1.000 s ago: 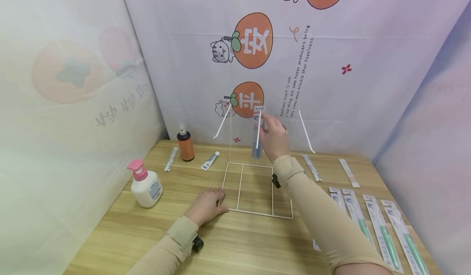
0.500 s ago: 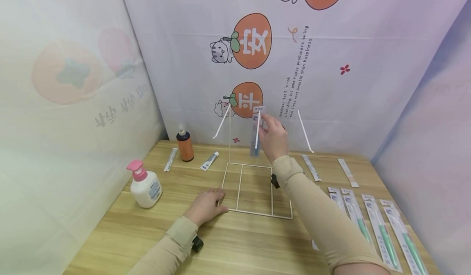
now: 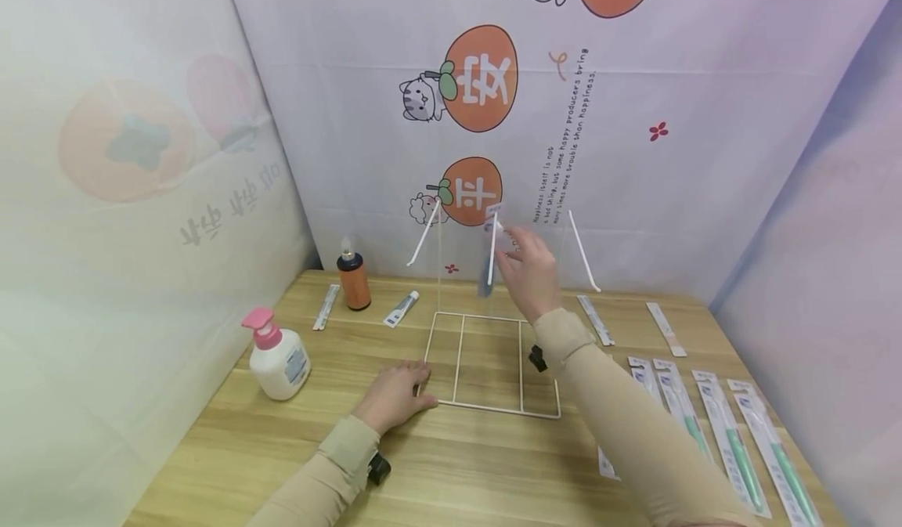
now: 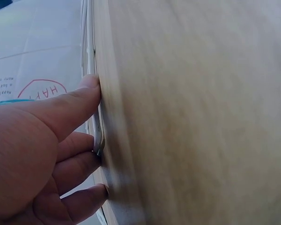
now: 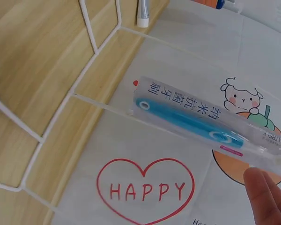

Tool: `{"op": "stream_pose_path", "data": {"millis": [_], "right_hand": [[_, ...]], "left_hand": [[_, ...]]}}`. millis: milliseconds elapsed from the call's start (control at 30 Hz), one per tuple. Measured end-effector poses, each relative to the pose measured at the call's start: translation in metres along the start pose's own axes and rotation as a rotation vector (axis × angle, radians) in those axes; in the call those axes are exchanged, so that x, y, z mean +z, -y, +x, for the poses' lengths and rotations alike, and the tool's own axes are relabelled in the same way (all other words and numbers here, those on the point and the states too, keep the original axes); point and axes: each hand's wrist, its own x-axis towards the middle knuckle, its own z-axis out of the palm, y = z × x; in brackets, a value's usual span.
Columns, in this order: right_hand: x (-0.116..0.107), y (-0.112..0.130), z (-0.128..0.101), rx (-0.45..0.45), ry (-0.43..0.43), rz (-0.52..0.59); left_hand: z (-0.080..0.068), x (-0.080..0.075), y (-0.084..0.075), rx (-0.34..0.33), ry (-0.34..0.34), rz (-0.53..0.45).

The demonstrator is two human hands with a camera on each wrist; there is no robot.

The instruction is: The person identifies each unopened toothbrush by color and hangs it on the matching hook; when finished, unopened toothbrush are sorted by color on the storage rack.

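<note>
White wire rack (image 3: pixel 491 362) stands on the counter (image 3: pixel 451 464), its base pressed down by the flat left hand (image 3: pixel 395 392). A packaged blue toothbrush (image 5: pixel 192 124) hangs on the rack's middle hook, with the right hand (image 3: pixel 530 270) just beside it, fingers loosely spread and holding nothing.
</note>
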Motion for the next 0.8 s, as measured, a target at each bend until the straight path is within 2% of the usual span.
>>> {"op": "stream_pose_path", "data": {"millis": [167,400,500,633,800], "right_hand": [[-0.03,-0.015,-0.027,0.043,0.069,0.028],[-0.085,-0.051,-0.066,0.169,0.168,-0.085],[-0.109,-0.07,-0.084,0.263,0.269,-0.053],[-0.141,-0.09,-0.105,0.406,0.387,0.054],[-0.17,-0.109,-0.123,0.488,0.486,0.035]], "left_hand": [[0.001,0.002,0.001,-0.005,-0.004,-0.011],[0.001,0.005,0.003,0.005,-0.022,-0.012],[0.001,0.006,0.004,0.004,-0.026,-0.02],[0.0,0.007,0.006,0.008,-0.025,-0.003],[0.0,0.005,0.005,0.009,-0.023,-0.02]]}}
